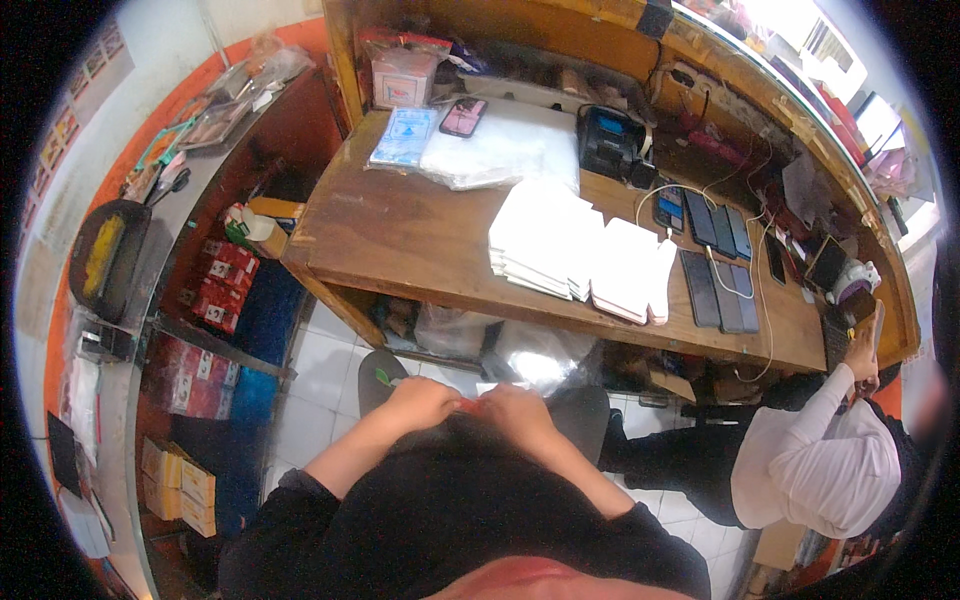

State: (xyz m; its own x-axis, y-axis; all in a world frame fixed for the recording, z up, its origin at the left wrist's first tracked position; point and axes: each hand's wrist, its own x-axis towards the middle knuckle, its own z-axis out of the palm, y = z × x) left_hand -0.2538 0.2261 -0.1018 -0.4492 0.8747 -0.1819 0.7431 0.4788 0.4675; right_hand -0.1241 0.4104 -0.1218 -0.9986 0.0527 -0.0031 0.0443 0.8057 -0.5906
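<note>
Both my hands are low over my lap, this side of the bench (400,225). Left hand (422,402): fingers curled in, pinching one side of a small red piece (469,406). Right hand (516,415): fingers closed on the other side of it. Piece sits between the two hands; mostly covered, so can't tell its material or full shape. Bit of something white and flat (487,388) just past it, partly hidden.

Bench is brown wood, smooth top, worn edge. On it near the front: white stack (545,240), thin flat layers with stepped edges, and a narrower white stack (622,268) right beside it. Behind: crinkled clear plastic over a white sheet bundle (500,150), glossy blue packet (403,137) at its left, boxy black device (607,140) at its right. Right end: dark glassy slabs, phones (718,288), in rows, thin white cable (745,293) looping across. Shiny clear bag (545,355) bulges under the bench, above white square floor tiles (312,405).
</note>
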